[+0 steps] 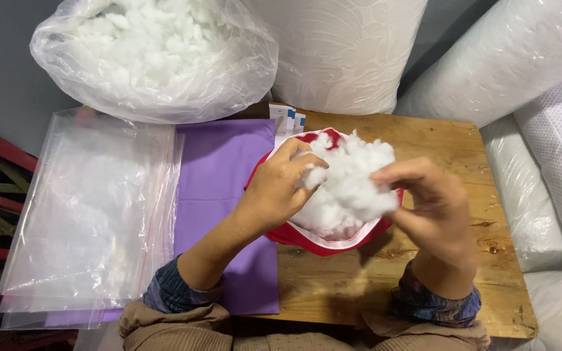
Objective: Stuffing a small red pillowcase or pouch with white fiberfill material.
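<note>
A clump of white fibre stuffing (pixel 349 182) is gripped between both hands over the open mouth of a red fabric cover (pixel 323 239), the left hand (pixel 278 188) pinching its near-left edge with curled fingers and the right hand (pixel 434 208) closed on its far-right side, apparently so that the loose fill is kept gathered above the opening rather than spilled. The cover is seen resting on a wooden table (pixel 424 273) directly beneath the hands, its white-lined rim spread wide. Just left of the left hand, a purple cloth (pixel 219 182) is laid flat, partly overlapped further left by a stack of clear plastic bags (pixel 89 214). Beyond the hands, a large clear sack of the same white stuffing (pixel 154 55) is kept within reach. Wrapped white pillows (pixel 521 58) are stacked to the right.
</note>
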